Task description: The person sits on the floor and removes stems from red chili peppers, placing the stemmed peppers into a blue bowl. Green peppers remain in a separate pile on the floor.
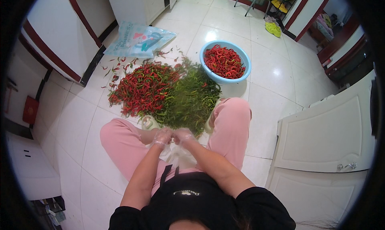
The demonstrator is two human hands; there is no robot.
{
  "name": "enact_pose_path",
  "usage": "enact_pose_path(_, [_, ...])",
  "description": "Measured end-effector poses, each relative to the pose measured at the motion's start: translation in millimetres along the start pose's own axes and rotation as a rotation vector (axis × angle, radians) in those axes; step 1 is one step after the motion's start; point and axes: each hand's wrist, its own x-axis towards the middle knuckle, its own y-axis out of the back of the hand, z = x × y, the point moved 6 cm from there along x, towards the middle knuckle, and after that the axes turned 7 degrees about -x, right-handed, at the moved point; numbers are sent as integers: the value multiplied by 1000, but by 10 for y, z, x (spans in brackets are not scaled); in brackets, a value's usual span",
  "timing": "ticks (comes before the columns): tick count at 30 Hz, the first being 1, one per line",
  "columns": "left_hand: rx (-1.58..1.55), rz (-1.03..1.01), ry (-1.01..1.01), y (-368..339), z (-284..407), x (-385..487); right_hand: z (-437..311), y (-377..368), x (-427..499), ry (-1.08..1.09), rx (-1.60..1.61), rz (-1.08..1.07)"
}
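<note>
Both of my hands are close together between my knees, in thin clear plastic gloves. The fingers of my left hand (pixel 163 136) are curled and meet those of my right hand (pixel 183 135). Whether anything small is pinched between them is too small to tell. Just beyond lies a heap of green chili peppers (pixel 192 100) on the floor. Against its left side sits a mixed heap of red and green chili peppers (pixel 144 88). A light blue plastic basin (pixel 247 68), holding red chili peppers (pixel 224 61), stands behind the green heap to the right.
A printed blue plastic bag (pixel 135 42) lies behind the heaps, with loose peppers scattered near it. My pale slippers (pixel 149 122) border the green heap. A white cabinet (pixel 318 136) stands at right. Yellow-green shoes (pixel 273 29) rest on the white tiled floor (pixel 267 109) farther back.
</note>
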Motion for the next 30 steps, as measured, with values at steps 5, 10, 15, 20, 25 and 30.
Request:
enact_pose_path(5, [-64, -41, -10, -44, 40, -55, 2, -41, 25, 16, -26, -35])
enact_pose_path(10, [11, -11, -1, -18, 79, -94, -106, -12, 33, 374, -716, -106])
enact_pose_path(15, [454, -53, -261, -24, 253, -224, -175, -90, 114, 754, -913, -146])
enact_pose_path(20, [92, 108, -27, 78, 53, -307, -22, -61, 602, 432, -277, -168])
enact_pose_path(25, [61, 81, 44, 46, -235, -174, 44, -77, 805, 510, -553, -166])
enact_pose_path(30, [92, 23, -60, 85, -758, 185, 301, -24, 834, -150, 194, -171])
